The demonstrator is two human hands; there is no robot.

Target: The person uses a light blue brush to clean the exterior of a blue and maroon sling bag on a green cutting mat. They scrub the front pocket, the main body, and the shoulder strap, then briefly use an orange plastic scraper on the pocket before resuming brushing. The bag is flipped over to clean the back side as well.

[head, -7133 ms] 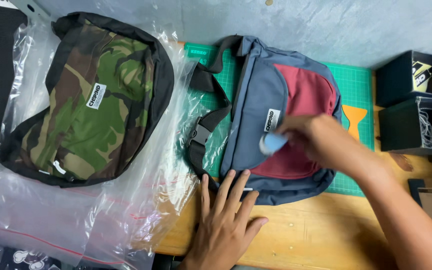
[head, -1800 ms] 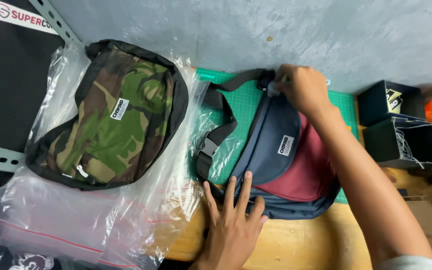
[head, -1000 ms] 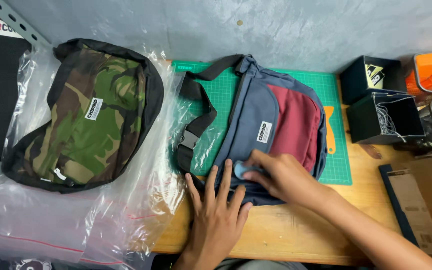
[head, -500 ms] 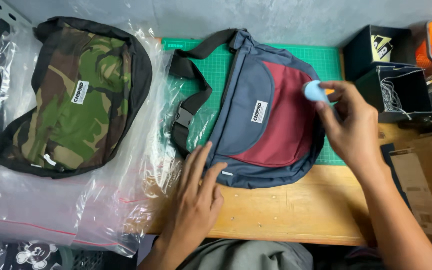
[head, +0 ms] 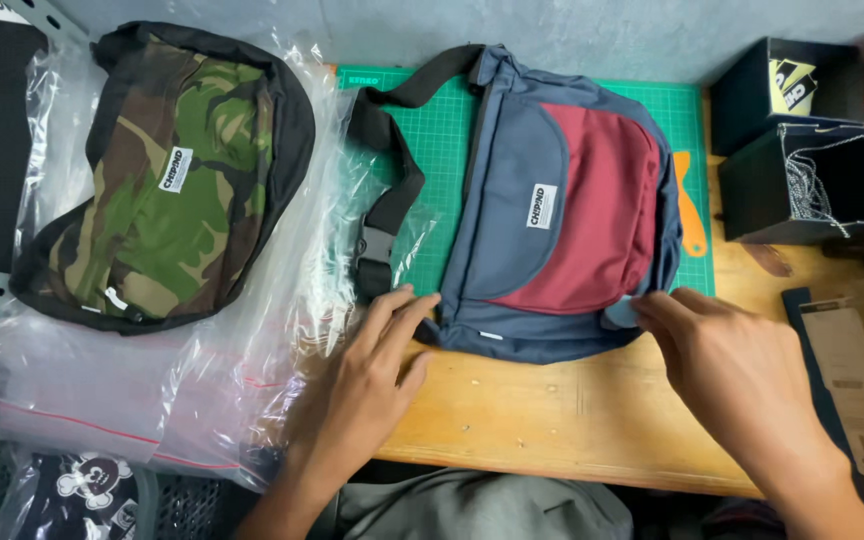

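Right now the left hand (head: 372,375) is lying flat with fingers spread, pinning the blue-and-maroon bag (head: 562,210) just beyond its fingertips. The right hand (head: 732,370) is pinching a small pale-blue piece (head: 620,312) against the bag's near corner. If the pinning loosens, the bag is likely sliding.

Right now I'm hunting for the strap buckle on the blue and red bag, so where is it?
In the head view, the black buckle lies left of the blue and red bag, on the clear plastic bag, just above the left hand.
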